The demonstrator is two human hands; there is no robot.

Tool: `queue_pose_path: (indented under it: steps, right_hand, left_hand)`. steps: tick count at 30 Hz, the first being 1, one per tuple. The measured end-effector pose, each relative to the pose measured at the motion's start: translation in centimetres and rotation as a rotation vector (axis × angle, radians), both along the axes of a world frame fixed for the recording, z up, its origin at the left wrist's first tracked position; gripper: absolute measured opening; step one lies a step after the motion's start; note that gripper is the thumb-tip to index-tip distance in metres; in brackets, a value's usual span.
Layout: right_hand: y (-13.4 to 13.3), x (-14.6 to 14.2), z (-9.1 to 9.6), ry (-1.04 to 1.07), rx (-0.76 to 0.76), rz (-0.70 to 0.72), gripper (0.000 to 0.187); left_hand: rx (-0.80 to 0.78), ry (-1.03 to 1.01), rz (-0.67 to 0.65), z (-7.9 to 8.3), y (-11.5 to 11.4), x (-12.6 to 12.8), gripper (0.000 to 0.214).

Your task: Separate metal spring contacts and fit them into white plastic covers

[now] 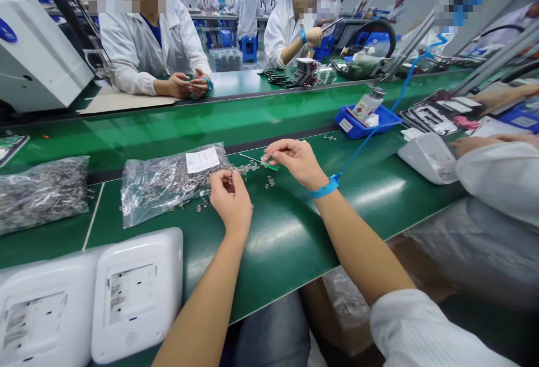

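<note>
Parts [270, 182] mostly fill the bag [145, 187], few lie loose — right hand [297, 160] pinching some, left hand [231, 198] curled, its grip too hidden to tell.

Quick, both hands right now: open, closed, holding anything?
Left hand: curled closed, apparently on small metal parts; exact contents unclear.
Right hand: fingers pinched closed, apparently on a small shiny piece.

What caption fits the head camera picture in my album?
Left hand and right hand among small shiny pieces beside a clear bag on a green table.
</note>
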State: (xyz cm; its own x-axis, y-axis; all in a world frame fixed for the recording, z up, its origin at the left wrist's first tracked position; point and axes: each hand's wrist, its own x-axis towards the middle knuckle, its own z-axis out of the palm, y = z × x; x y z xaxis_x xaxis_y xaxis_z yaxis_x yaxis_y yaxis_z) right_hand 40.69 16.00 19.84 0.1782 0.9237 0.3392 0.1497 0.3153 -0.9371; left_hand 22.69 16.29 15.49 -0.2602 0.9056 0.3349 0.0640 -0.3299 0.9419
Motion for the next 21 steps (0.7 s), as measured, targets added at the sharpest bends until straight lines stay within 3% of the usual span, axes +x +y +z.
queue_pose_path:
  steps: [6,8,10,12,14,16,21]
  right_hand:
    - [0.3,1.0,-0.2,-0.081,0.051,-0.126,0.035]
    - [0.3,1.0,-0.3,-0.087,0.035,-0.106,0.035]
    - [0.2,0.4,-0.2,-0.072,0.023,-0.033,0.034]
    - [-0.1,-0.3,-0.2,-0.055,0.027,0.072,0.031]
    - [-0.3,-1.2,-0.2,-0.028,0.035,0.163,0.028]
    - [-0.5,-1.7,-0.2,0.007,0.014,0.222,0.028]
    - [-0.6,-2.0,-0.4,-0.006,-0.026,0.238,0.034]
  left_hand:
    - [0.013,0.126,0.141,-0.1,0.0,-0.1,0.009]
    - [0.051,0.248,0.204,-0.2,-0.2,0.0,0.005]
    - [0.121,0.37,0.259,-0.2,-0.6,0.2,0.015]
    - [0.241,0.431,0.179,-0.3,-1.0,0.4,0.025]
    - [0.347,0.439,-0.016,-0.5,-1.0,0.6,0.026]
    - [0.358,0.412,-0.172,-0.7,-0.9,0.8,0.022]
    - [0.283,0.262,-0.238,-0.8,-0.3,0.7,0.011]
